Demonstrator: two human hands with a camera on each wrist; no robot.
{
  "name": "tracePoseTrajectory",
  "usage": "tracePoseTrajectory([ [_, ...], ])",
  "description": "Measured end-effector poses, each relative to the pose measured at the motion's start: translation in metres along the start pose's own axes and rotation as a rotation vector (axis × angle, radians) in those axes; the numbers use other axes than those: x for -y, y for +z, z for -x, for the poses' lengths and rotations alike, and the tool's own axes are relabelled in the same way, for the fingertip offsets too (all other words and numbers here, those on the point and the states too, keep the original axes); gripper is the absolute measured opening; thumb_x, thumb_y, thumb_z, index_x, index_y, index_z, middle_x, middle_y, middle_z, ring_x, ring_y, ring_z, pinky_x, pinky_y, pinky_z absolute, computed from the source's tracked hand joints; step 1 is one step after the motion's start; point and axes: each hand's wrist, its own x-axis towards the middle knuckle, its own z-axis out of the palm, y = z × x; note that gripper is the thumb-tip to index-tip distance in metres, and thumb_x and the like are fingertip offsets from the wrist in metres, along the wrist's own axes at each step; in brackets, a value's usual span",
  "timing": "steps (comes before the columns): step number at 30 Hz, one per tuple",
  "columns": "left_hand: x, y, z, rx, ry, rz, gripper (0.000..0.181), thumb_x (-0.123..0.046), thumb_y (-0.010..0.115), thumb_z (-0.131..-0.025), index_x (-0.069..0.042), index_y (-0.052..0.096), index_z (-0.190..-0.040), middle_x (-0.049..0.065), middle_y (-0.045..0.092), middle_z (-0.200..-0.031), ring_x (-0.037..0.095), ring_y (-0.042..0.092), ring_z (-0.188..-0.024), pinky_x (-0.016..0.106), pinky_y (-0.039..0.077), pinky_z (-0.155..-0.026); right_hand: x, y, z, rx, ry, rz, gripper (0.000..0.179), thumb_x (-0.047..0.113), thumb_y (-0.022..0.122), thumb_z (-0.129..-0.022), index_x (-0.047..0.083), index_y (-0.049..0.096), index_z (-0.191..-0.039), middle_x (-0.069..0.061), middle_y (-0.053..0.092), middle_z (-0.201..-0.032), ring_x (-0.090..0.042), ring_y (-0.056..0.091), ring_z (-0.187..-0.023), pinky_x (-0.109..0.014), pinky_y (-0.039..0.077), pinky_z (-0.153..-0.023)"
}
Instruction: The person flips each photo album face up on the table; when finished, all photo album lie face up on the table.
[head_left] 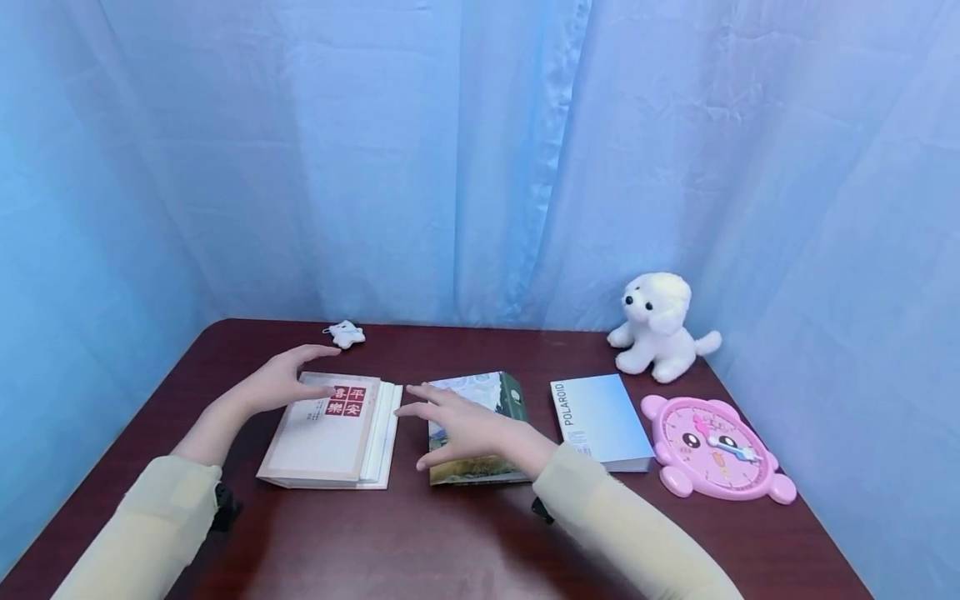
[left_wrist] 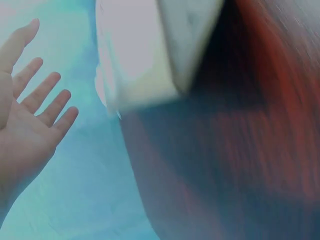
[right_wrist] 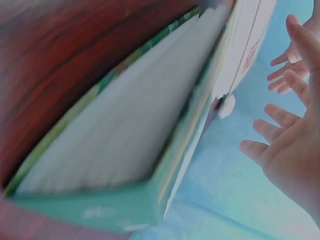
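Right hand (head_left: 471, 427) spread wide, nothing gripped, held above the scenic-covered book (head_left: 480, 473) on the dark surface (head_left: 360, 550), left hand (head_left: 272, 383) likewise spread and unfilled, held near the cream book (head_left: 318, 450), Polaroid book (head_left: 609, 417) and pink clock (head_left: 712, 462) laid to the right, white plush dog (head_left: 654, 329) placed behind.

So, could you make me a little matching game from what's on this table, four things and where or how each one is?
1. Book with red squares
2. POLAROID book
3. Plush dog
4. Right hand

A. At the back right of the table
B. Fingers spread
C. Nearest the left hand
D. Blue-and-white cover

Pairs: 1-C, 2-D, 3-A, 4-B
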Motion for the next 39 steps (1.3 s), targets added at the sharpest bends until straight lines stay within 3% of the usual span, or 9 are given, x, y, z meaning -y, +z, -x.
tracePoseTrajectory([
  [4, -0.018, 0.008, -0.010, -0.015, 0.039, 0.010, 0.062, -0.026, 0.072, -0.084, -0.009, 0.048, -0.138, 0.017, 0.043, -0.143, 0.037, 0.035, -0.133, 0.056, 0.034, -0.103, -0.007, -0.004, 0.014, -0.016, -0.001, 0.010, 0.074, 0.049, 0.071, -0.080, 0.028, 0.039, -0.143, -0.006, 0.020, -0.156, -0.022, 0.021, -0.143, -0.042, 0.031, -0.110],
  [9, -0.044, 0.024, -0.024, -0.026, 0.086, 0.037, 0.063, -0.036, 0.069, -0.085, -0.009, 0.048, -0.138, 0.015, 0.047, -0.140, 0.033, 0.040, -0.132, 0.053, 0.036, -0.103, -0.019, -0.004, 0.034, -0.048, -0.012, 0.032, 0.073, 0.050, 0.070, -0.081, 0.028, 0.040, -0.143, -0.005, 0.021, -0.156, -0.021, 0.023, -0.142, -0.043, 0.034, -0.108],
  [13, -0.068, 0.040, -0.033, -0.007, 0.091, 0.077, 0.065, -0.039, 0.068, -0.086, -0.010, 0.046, -0.140, 0.012, 0.046, -0.141, 0.031, 0.041, -0.131, 0.052, 0.038, -0.102, -0.030, -0.001, 0.052, -0.096, -0.033, 0.047, 0.071, 0.050, 0.070, -0.081, 0.026, 0.042, -0.142, -0.006, 0.024, -0.155, -0.022, 0.024, -0.142, -0.043, 0.036, -0.107],
  [19, -0.096, 0.060, -0.046, 0.009, 0.131, 0.066, 0.065, -0.040, 0.067, -0.086, -0.009, 0.046, -0.139, 0.013, 0.045, -0.142, 0.031, 0.040, -0.132, 0.052, 0.037, -0.103, -0.045, 0.002, 0.079, -0.149, 0.018, 0.027, 0.072, 0.052, 0.069, -0.081, 0.025, 0.042, -0.142, -0.006, 0.025, -0.155, -0.022, 0.026, -0.141, -0.044, 0.042, -0.101],
  [23, -0.105, 0.075, -0.056, 0.003, 0.143, 0.041, 0.062, -0.034, 0.069, -0.086, -0.007, 0.047, -0.138, 0.014, 0.045, -0.142, 0.031, 0.040, -0.132, 0.050, 0.036, -0.104, -0.054, 0.004, 0.094, -0.174, 0.039, 0.010, 0.075, 0.049, 0.071, -0.080, 0.022, 0.041, -0.143, -0.010, 0.027, -0.154, -0.027, 0.029, -0.139, -0.047, 0.042, -0.100],
  [30, -0.116, 0.099, -0.073, 0.042, 0.114, 0.086, 0.065, -0.032, 0.069, -0.086, -0.009, 0.043, -0.141, 0.013, 0.042, -0.145, 0.030, 0.038, -0.134, 0.049, 0.036, -0.105, -0.067, 0.012, 0.115, -0.145, 0.112, -0.039, 0.079, 0.053, 0.068, -0.081, 0.022, 0.037, -0.146, -0.009, 0.028, -0.153, -0.028, 0.032, -0.138, -0.050, 0.040, -0.101],
  [39, -0.120, 0.132, -0.101, 0.103, 0.107, 0.076, 0.067, -0.035, 0.070, -0.086, -0.008, 0.043, -0.141, 0.011, 0.044, -0.144, 0.028, 0.040, -0.132, 0.045, 0.037, -0.105, -0.072, 0.016, 0.122, -0.142, 0.165, -0.061, 0.082, 0.057, 0.068, -0.079, 0.020, 0.037, -0.146, -0.008, 0.032, -0.151, -0.027, 0.039, -0.133, -0.048, 0.042, -0.100],
])
